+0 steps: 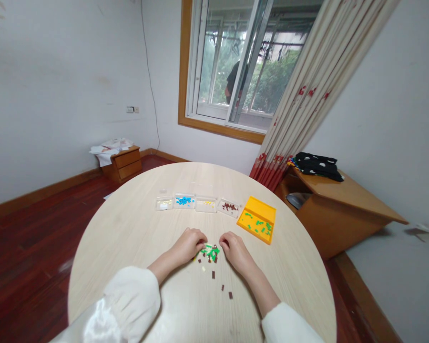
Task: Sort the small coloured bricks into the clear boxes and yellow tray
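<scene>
Near edge: two white sleeves reach in over the round, pale wood-grain worktop (128,238). A few small brown pieces (222,287) lie loose between the forearms, well apart from one another.

Left hand (189,245): knuckles up, fingers curled inward, tips at the left side of a small heap of green pieces (210,250). Right hand (236,250): same posture, fingers curled, tips at the heap's right side. The heap lies on the worktop directly between both hands, with some brown and pale bits mixed in. Cannot tell whether either hand pinches a piece; the fingertips are hidden.

Farther, right of the hands: an open yellow tray (262,205), holding scattered green pieces.

Beyond the hands, a row of four small clear trays: the leftmost (163,204) with pale contents, the next (184,201) blue, the third (206,205) yellowish, the fourth (229,207) brown.

Background: a low wooden cabinet (127,163) by the left wall, a window (236,62) with a patterned curtain (307,95), and a wooden desk (339,205) with black cloth (318,166) on it.
</scene>
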Tool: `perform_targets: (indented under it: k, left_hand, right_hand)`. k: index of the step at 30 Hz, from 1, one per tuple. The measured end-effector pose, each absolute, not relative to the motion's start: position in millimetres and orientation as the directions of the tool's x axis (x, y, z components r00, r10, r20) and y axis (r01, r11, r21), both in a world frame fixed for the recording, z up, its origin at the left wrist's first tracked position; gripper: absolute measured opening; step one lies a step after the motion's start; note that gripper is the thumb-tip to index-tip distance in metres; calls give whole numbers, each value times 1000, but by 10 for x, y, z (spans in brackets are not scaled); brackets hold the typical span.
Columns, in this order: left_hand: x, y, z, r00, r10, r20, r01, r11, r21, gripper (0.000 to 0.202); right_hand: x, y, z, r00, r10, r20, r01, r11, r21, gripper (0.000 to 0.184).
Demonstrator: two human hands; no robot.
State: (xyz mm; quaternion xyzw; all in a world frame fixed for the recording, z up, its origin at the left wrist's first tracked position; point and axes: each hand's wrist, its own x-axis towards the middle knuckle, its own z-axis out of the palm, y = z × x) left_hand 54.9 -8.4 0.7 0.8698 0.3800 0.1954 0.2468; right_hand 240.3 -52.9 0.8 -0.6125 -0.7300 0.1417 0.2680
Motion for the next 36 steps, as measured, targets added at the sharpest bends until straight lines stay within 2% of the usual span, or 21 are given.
perform_targets:
  k: [3, 6, 10, 12, 15, 17, 20, 24, 27, 30, 33, 36]
  left_hand:
    - [544, -91, 25, 644, 750, 148, 579, -605, 546, 15]
    - [560, -106, 22, 649, 748, 138, 599, -615, 513, 18]
    - [573, -113, -19, 643, 749, 158, 595, -619, 513, 18]
    - [570, -111, -35, 625, 760, 177, 597, -612, 518, 17]
    - [565, -100, -47, 567, 791, 228, 586, -582, 564, 16]
    - [568, -86, -54, 501, 828, 253, 548, -530, 647, 14]
    - [590, -57, -66, 375, 906, 196, 446, -361, 819, 12]
    - [622, -26, -67, 331, 943, 31, 203, -103, 974, 14]
    - [626, -43, -41, 366, 930, -29, 19, 23, 1000, 22]
    - [619, -94, 6, 415, 909, -39, -102, 89, 991, 32]
    - [615, -139, 43, 453, 891, -38, -135, 110, 985, 37]
    - [622, -147, 39, 463, 885, -41, -122, 110, 986, 38]
  right_hand:
    - [2396, -539, -5, -126, 963, 238, 806, 240, -541, 19]
    - [2442, -503, 12, -114, 931, 347, 793, 296, -532, 17]
    - [2696, -347, 55, 106, 817, 567, 815, 255, -520, 17]
    - [2883, -260, 52, 205, 758, 620, 832, 199, -519, 17]
    - [3113, -188, 25, 291, 703, 649, 852, 119, -510, 20]
    - [3153, -200, 21, 311, 690, 654, 854, 100, -511, 22]
    - [2967, -301, 60, 255, 737, 625, 819, 179, -545, 23]
    - [2412, -505, 135, -23, 849, 528, 673, 404, -620, 22]
    - [2083, -606, 162, -146, 867, 476, 577, 465, -672, 23]
    - [1988, -635, 166, -111, 863, 492, 557, 464, -689, 21]
    - [2020, -647, 168, -57, 857, 512, 589, 442, -676, 18]
    - [2034, -666, 176, -75, 832, 549, 625, 469, -625, 16]
